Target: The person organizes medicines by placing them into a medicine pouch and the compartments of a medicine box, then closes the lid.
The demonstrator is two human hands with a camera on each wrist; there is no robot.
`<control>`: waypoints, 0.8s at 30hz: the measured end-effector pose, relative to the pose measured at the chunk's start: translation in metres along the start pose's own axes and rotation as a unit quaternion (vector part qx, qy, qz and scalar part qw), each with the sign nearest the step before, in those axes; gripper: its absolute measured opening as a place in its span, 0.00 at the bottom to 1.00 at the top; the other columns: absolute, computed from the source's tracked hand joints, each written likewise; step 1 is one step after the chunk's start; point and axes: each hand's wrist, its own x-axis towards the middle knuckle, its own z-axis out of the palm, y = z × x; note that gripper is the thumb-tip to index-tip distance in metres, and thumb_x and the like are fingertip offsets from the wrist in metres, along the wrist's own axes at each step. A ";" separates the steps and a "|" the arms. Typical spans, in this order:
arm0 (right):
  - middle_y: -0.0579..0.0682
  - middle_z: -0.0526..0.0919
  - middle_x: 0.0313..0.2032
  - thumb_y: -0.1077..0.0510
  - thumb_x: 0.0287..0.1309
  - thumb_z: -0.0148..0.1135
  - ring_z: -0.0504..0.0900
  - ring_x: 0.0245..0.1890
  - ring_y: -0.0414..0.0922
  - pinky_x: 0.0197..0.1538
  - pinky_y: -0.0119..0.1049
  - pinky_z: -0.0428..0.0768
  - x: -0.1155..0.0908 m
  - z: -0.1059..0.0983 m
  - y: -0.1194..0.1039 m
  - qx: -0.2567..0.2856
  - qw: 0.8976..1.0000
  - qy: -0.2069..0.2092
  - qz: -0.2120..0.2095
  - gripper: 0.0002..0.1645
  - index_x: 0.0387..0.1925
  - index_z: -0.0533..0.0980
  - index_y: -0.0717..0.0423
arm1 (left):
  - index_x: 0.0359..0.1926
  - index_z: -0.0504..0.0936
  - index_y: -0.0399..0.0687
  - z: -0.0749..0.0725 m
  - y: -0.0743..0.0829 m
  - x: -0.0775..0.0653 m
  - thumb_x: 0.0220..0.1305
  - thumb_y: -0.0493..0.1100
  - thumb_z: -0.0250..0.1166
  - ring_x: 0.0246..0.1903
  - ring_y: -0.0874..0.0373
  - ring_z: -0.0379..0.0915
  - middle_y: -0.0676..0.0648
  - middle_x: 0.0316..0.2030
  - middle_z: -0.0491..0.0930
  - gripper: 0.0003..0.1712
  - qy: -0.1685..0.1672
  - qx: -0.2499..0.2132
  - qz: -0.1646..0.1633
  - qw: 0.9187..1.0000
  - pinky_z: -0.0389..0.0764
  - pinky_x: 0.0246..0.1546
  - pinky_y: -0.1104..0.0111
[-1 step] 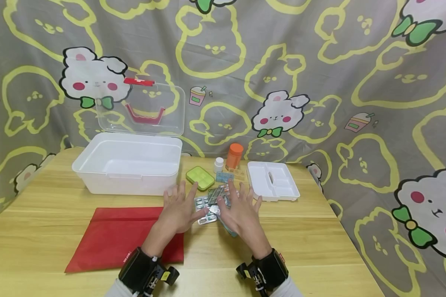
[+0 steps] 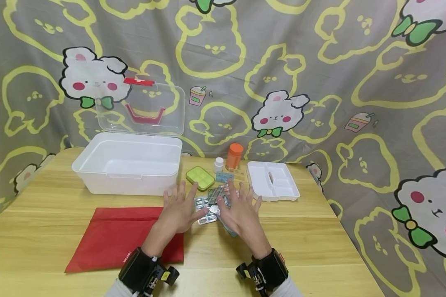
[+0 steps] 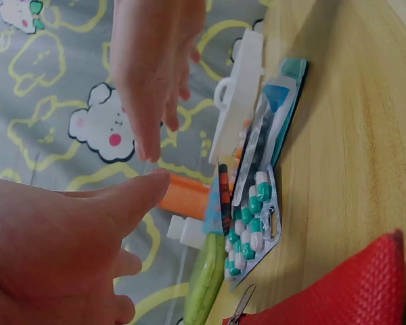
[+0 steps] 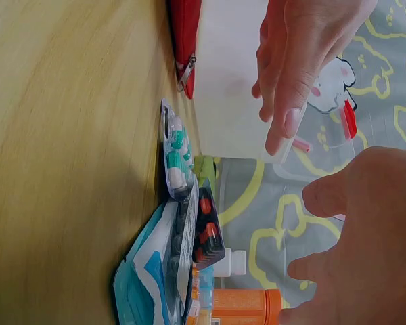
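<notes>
My left hand (image 2: 179, 211) hovers with its fingers spread at the left side of a pile of pill packs, holding nothing. Opposite it, my right hand (image 2: 240, 209) is spread too and hides part of the pile. In the left wrist view, a blister pack of green-and-white capsules (image 3: 247, 233) lies on the table below both hands. A dark blister pack with orange-red capsules (image 4: 208, 230) rests by it. Beneath other packs sits a teal packet (image 4: 132, 291). Behind the pile are a green pill case (image 2: 200, 178) and a blue pill case (image 2: 224, 177).
An open white box (image 2: 130, 181) with a raised clear lid (image 2: 141, 93) stands at the back left. A red zip pouch (image 2: 115, 237) lies in front of it. Behind the pile stand a white bottle (image 2: 218, 165) and an orange bottle (image 2: 234, 156); a white divided tray (image 2: 260, 192) lies right.
</notes>
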 end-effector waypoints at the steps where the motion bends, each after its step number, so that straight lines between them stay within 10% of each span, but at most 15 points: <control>1: 0.65 0.49 0.78 0.33 0.72 0.41 0.40 0.78 0.71 0.73 0.75 0.32 0.000 0.000 0.000 -0.001 1.000 0.001 0.000 0.42 0.81 0.50 0.42 | 0.80 0.51 0.41 0.000 0.000 0.000 0.70 0.63 0.59 0.77 0.26 0.39 0.25 0.77 0.44 0.50 0.000 0.000 0.000 1.000 0.38 0.73 0.30; 24: 0.66 0.52 0.78 0.32 0.71 0.43 0.42 0.78 0.72 0.74 0.75 0.36 0.001 0.002 -0.001 0.013 1.000 0.000 -0.010 0.44 0.81 0.49 0.43 | 0.79 0.50 0.38 -0.004 -0.008 0.001 0.70 0.63 0.59 0.77 0.29 0.41 0.24 0.76 0.47 0.51 -0.016 -0.014 0.002 1.000 0.38 0.72 0.29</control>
